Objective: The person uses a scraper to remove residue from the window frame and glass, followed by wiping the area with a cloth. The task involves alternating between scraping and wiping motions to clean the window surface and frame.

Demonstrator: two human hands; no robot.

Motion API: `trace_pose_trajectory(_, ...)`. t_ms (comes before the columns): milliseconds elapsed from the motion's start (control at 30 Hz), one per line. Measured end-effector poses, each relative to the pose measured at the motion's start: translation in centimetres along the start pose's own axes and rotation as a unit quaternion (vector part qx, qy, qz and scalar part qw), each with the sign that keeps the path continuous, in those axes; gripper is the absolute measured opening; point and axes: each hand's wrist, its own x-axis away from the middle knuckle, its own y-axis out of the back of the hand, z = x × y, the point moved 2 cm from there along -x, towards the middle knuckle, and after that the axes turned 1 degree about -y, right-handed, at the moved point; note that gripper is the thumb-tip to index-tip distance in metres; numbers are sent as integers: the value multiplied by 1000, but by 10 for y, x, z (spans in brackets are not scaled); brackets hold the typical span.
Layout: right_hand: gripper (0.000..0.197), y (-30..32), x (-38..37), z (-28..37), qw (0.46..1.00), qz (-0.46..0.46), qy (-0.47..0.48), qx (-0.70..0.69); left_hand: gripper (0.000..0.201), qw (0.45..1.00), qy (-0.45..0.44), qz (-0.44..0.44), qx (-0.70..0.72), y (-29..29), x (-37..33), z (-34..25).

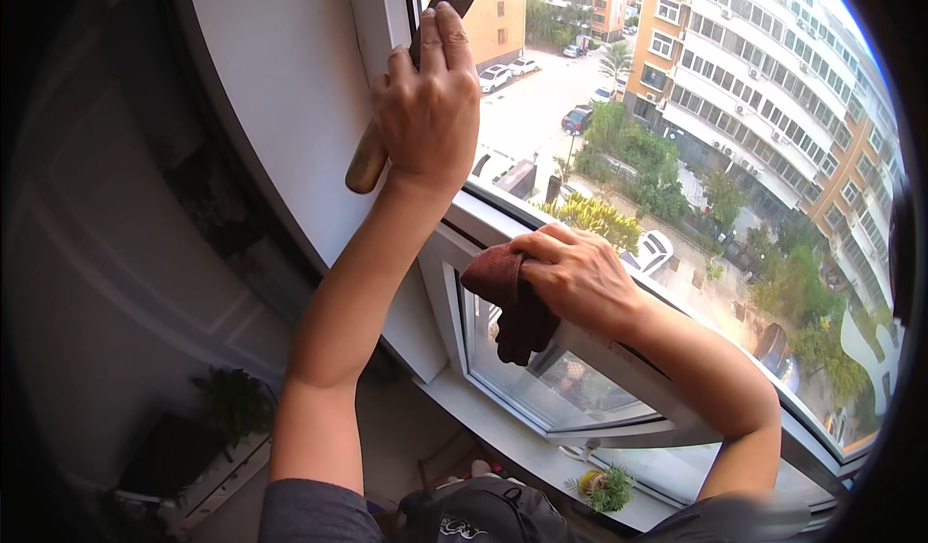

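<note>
My left hand point(425, 108) is raised at the upper middle, closed round a scraper point(366, 161) with a wooden handle. The scraper's dark blade sticks out past my fingertips, close to the window glass and the white window frame point(382, 12). Two fingers are stretched along the tool toward the blade. Lower and to the right, my right hand point(585, 277) grips a bunched reddish-brown cloth point(501, 282). The cloth hangs down in front of the lower window pane, and this hand rests at the frame's rail. My right fingertips are partly hidden behind the cloth.
A lower window sash point(570, 427) with a handle is below my right hand. A small potted plant point(607, 488) stands on the sill near the bottom. A white wall panel point(280, 89) runs along the left; another plant point(232, 403) is at lower left. Buildings and cars show outside.
</note>
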Motion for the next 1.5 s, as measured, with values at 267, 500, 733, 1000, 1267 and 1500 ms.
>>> trace_pose_trajectory(267, 12, 1, -1, 2, 1000, 5, -5, 2, 41, 1000, -20, -19, 4, 7, -4, -10)
trace_pose_trajectory(500, 11, 1, -1, 2, 1000, 11, -7, -2, 41, 1000, -25, 6, -17, 13, -7, -13)
trace_pose_trajectory(733, 8, 1, -1, 1, 1000, -9, 0, 2, 40, 1000, -7, 14, -13, 16, -9, -17)
trace_pose_trajectory(1000, 9, -1, 0, 0, 1000, 3, -4, 4, 43, 999, -20, 31, 1, 23, -3, -25)
trace_pose_trajectory(1267, 9, -1, 0, -1, 1000, 3, -6, 2, 37, 999, -22, 31, -12, 32, -7, -30)
trace_pose_trajectory(1500, 11, 0, -1, -1, 1000, 5, -2, 3, 34, 1000, -6, 24, -14, 32, -12, -32)
